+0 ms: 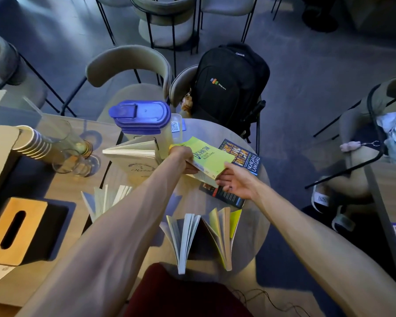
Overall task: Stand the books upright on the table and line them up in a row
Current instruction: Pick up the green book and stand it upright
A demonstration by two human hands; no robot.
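Note:
My left hand (183, 156) grips the near-left edge of a yellow-green book (209, 156), lifted a little off the round table (249, 216). My right hand (234, 181) touches that book's near-right corner from below, fingers apart. Under it lies a dark blue book (245, 156) flat on the table. Three books stand upright and fanned open near me: a pale one (105, 200) at left, a grey-white one (183, 236) in the middle, a yellow-edged one (222, 234) to its right. Another white book (133, 152) stands open farther back.
A clear jug with a blue lid (142, 115) stands at the table's far side. Glasses (76, 154), stacked paper cups (32, 143) and a wooden tissue box (12, 229) sit at left. A black backpack (229, 85) rests on a chair beyond the table.

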